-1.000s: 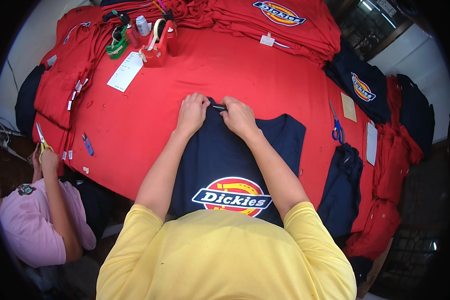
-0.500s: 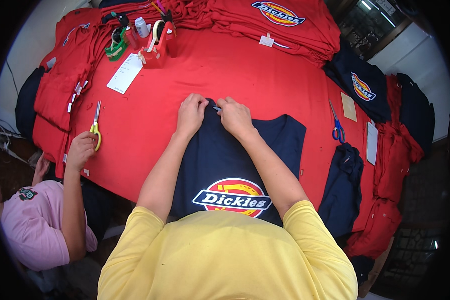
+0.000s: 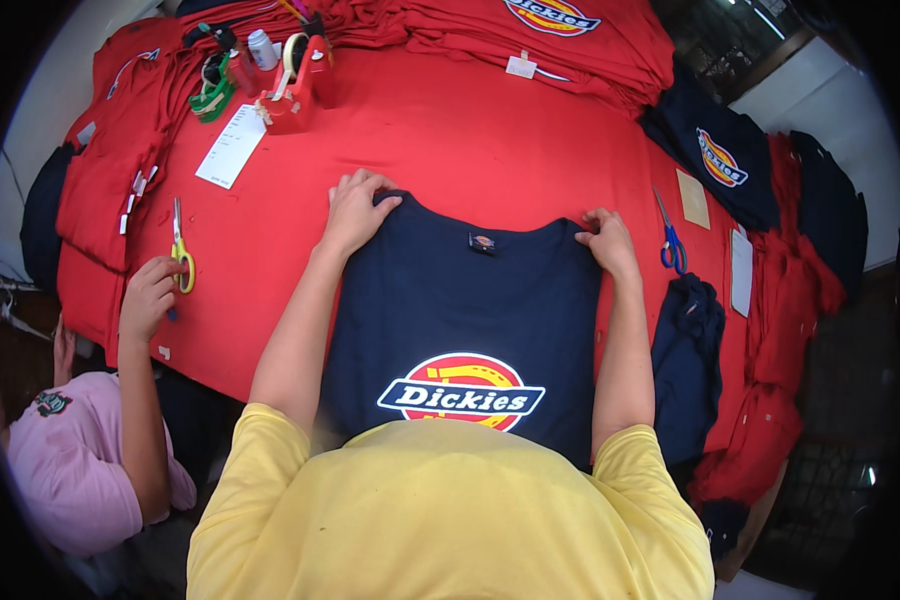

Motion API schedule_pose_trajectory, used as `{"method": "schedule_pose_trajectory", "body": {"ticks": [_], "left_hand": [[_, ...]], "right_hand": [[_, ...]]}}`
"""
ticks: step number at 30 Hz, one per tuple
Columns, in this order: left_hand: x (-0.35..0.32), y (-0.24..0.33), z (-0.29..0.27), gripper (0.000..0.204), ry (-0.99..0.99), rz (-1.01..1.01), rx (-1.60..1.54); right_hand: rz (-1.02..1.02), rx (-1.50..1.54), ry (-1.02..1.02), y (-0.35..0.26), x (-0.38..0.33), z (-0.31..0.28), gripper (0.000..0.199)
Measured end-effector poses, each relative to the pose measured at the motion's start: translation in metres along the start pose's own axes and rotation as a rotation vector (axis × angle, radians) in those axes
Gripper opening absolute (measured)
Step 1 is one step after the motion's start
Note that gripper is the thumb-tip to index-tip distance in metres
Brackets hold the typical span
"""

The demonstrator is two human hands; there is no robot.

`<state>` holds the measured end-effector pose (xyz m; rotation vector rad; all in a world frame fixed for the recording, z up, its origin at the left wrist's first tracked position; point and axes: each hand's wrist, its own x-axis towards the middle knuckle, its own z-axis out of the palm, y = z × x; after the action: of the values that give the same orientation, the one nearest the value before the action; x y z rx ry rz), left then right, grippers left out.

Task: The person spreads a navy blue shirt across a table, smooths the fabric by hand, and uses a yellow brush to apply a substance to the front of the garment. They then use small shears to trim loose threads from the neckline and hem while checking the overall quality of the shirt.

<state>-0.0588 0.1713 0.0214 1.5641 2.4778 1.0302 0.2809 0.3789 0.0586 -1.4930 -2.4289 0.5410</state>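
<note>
A navy T-shirt (image 3: 450, 310) lies spread in front of me, its printed red, yellow and white emblem close to my body. A small label (image 3: 483, 243) shows inside its neckline. My left hand (image 3: 358, 212) pinches the shirt's left shoulder corner. At the opposite shoulder, my right hand (image 3: 608, 243) has its thumb and fingers closed on the fabric edge. The small metal blades seen earlier by the right hand do not show; whether they are still in that palm is hidden.
Red cloth (image 3: 450, 130) covers the table. Blue-handled scissors (image 3: 673, 245) and a crumpled navy garment (image 3: 688, 360) lie right. At left, a co-worker's hand (image 3: 150, 290) touches yellow-handled scissors (image 3: 182, 260). A tape dispenser (image 3: 288, 105) stands far left; folded red shirts (image 3: 570, 65) are stacked behind.
My hands have moved apart, the left slightly leftward and the right well to the right, onto the other shoulder. The shirt's neckline now lies open and flatter, with its label visible.
</note>
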Motion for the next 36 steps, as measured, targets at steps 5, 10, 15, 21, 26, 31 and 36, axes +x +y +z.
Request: {"method": "schedule_pose_trajectory", "body": {"ticks": [5,10,15,21,26,31,36], "left_hand": [[0.007,-0.008,0.008,0.022,-0.005,-0.111,-0.19],[0.013,-0.014,-0.006,0.015,-0.222,-0.256,-0.851],[-0.014,0.062,-0.05,0.015,-0.202,-0.411,-1.201],[-0.044,0.104,-0.072,0.03,-0.174,-0.335,-1.258],[-0.053,0.115,-0.075,0.027,-0.204,-0.3,-1.224],[-0.058,0.118,-0.074,0.025,-0.202,-0.309,-1.216],[-0.058,0.123,-0.076,0.025,-0.198,-0.317,-1.237]], "right_hand": [[0.168,0.033,0.114,0.002,-0.001,0.023,0.022],[0.121,-0.019,0.262,0.003,-0.004,0.03,0.026],[-0.272,0.48,0.324,-0.088,-0.047,0.021,0.031],[-0.552,0.537,0.225,-0.174,-0.114,0.02,0.03],[-0.584,0.509,0.237,-0.172,-0.118,0.024,0.029],[-0.595,0.494,0.245,-0.168,-0.12,0.021,0.029],[-0.696,0.449,0.386,-0.166,-0.119,0.024,0.031]]}}
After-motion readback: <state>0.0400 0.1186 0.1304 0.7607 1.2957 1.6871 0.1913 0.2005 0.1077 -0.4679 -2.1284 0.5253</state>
